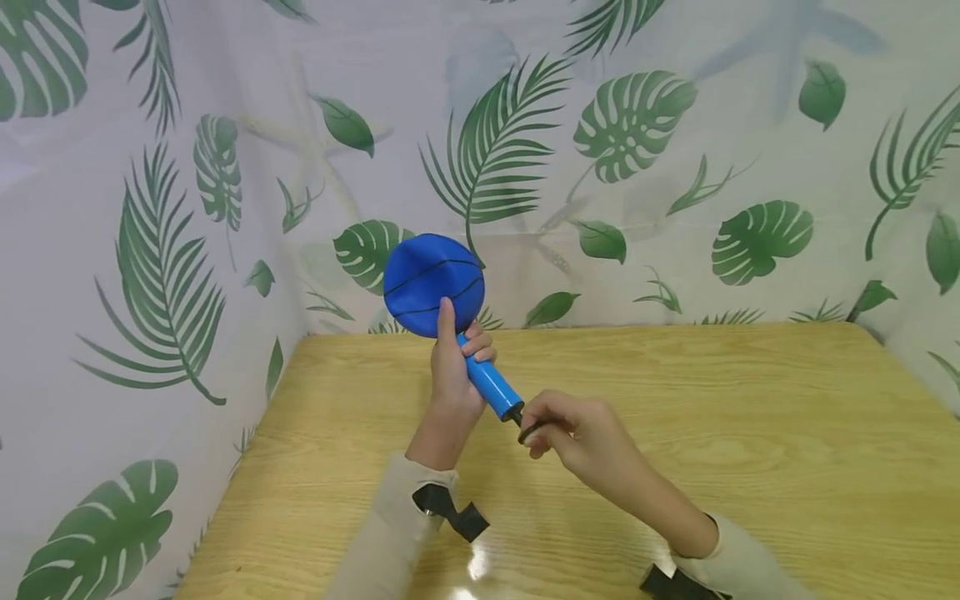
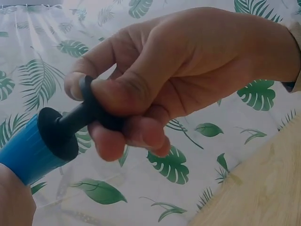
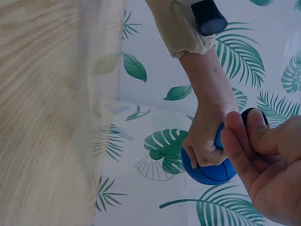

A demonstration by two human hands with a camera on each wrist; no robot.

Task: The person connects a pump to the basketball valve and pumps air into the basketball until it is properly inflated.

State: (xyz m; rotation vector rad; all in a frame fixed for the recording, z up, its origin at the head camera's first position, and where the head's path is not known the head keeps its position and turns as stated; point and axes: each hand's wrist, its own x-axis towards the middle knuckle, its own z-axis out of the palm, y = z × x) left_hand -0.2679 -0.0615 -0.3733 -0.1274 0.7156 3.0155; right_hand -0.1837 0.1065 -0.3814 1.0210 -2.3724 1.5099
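Observation:
A blue ball (image 1: 427,279) with black lines, dented on its upper left, sits at the head of a blue hand pump (image 1: 492,385). My left hand (image 1: 455,367) grips the pump barrel near the ball, its thumb laid against the ball's surface. The pump's black handle (image 2: 106,106) is pinched between the thumb and fingers of my right hand (image 1: 581,429). A short length of black rod shows between barrel and handle. In the right wrist view, the left hand covers part of the ball (image 3: 207,173). The joint between pump and ball is hidden by the left hand.
A wooden table (image 1: 750,433) lies below both hands. Behind and to the left hangs a white cloth (image 1: 525,275) printed with green leaves. Black straps (image 1: 450,508) are fastened at the sleeve cuffs.

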